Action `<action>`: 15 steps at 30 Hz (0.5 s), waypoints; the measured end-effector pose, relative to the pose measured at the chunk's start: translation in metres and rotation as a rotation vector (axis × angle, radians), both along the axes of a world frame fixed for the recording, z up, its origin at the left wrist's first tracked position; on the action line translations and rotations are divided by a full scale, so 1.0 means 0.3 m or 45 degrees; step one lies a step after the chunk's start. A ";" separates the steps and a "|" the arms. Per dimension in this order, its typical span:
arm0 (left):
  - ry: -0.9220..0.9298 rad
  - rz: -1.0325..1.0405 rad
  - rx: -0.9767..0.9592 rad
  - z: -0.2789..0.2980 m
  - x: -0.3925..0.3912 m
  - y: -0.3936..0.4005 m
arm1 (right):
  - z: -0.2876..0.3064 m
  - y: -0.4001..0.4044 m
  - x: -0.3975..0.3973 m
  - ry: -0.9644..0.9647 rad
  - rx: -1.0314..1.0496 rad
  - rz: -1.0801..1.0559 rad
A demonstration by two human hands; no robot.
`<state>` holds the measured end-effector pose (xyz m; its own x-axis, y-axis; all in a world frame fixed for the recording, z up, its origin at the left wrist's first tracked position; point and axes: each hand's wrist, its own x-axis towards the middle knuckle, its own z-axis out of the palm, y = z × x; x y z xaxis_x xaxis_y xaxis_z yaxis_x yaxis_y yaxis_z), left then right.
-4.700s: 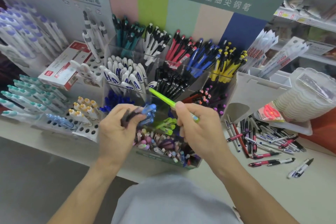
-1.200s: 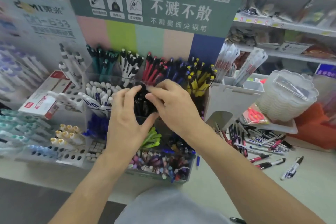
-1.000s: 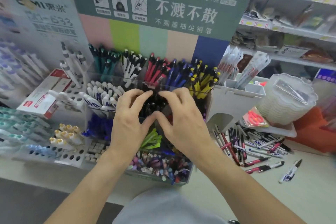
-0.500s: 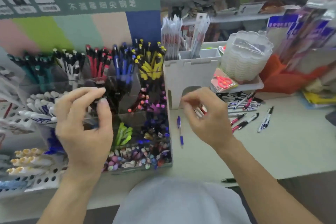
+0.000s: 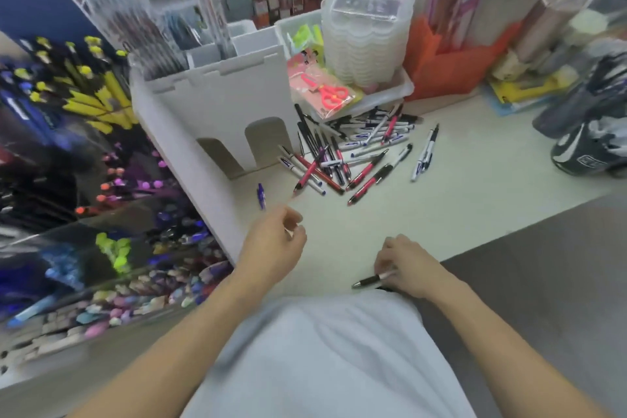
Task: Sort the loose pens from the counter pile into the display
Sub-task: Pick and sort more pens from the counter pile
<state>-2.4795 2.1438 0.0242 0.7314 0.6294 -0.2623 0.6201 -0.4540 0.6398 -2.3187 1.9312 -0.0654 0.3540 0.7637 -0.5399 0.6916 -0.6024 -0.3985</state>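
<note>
Head view: the right hand point(image 5: 409, 268) pinches a dark pen point(image 5: 371, 280) at the near edge of the pale counter point(image 5: 475, 193). The left hand point(image 5: 274, 244) hovers with loosely curled fingers, holding nothing. The pen pile point(image 5: 342, 153) lies beside a white holder point(image 5: 217, 105); the display point(image 5: 84, 180) stands left, blurred.

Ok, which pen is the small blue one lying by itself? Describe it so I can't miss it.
Start at the white castle-shaped holder on the counter. Just in front of its arched cut-outs, left of the pen pile, lies the short blue pen. It lies apart, touching no other pen, just beyond the left hand.
</note>
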 end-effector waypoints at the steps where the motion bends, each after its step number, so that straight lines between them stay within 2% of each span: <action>1: 0.066 0.031 0.013 -0.045 0.020 0.007 | -0.002 -0.005 0.014 0.034 0.013 0.000; 4: 0.200 0.193 0.049 -0.146 0.068 0.033 | 0.008 0.003 0.083 0.109 0.120 -0.125; 8: 0.251 0.567 0.145 -0.224 0.141 0.080 | 0.044 0.081 0.227 0.021 0.450 -0.747; 11: 0.240 0.855 -0.016 -0.273 0.211 0.130 | 0.034 0.129 0.374 -0.021 0.554 -1.162; 13: 0.200 0.967 -0.176 -0.298 0.270 0.161 | 0.007 0.152 0.470 -0.099 0.514 -1.203; 15: 0.144 1.002 -0.238 -0.315 0.336 0.184 | -0.015 0.171 0.545 -0.142 0.371 -1.191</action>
